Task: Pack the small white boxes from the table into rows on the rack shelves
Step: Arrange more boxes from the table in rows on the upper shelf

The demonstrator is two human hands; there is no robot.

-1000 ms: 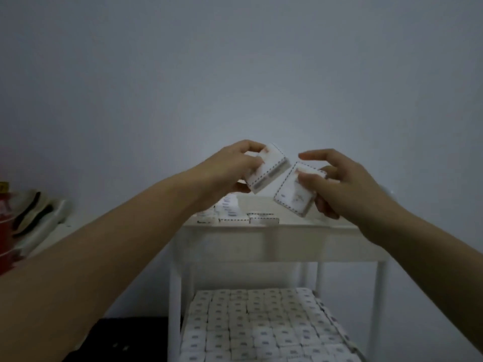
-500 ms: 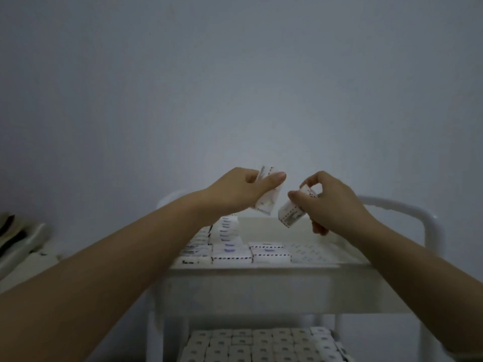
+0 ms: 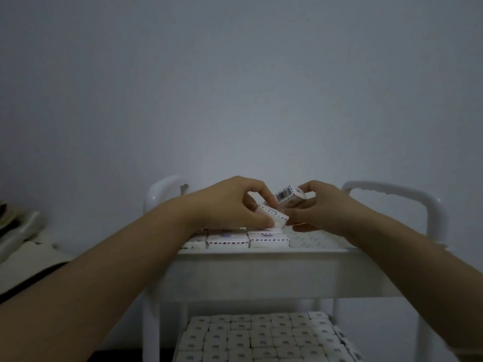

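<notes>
Bare wall [image 3: 235, 87] backs the rack [image 3: 261, 273] (packed boxes [image 3: 261, 338] below); above its top shelf [image 3: 313, 240], left hand [image 3: 222, 205] fingers grip a dash-edged box [image 3: 274, 216], right hand [image 3: 326, 207] a barcoded box [image 3: 288, 195].

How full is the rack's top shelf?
Partly full: white boxes cover the top shelf's left part; its perforated right part shows bare.

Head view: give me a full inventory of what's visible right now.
Rack: one, white, centre.
Upper shelf: one, white, bare on right.
Top boxes: several, white, left of upper shelf.
Lower boxes: many, white, packed rows low in rack.
Striped box: one, white, held above top boxes.
Barcode box: one, white, held right of striped box.
Bundle: one, pale, left edge, unclear.
Wall: grey, behind.
Left hand: one, pinches striped box.
Right hand: one, holds barcode box.
</notes>
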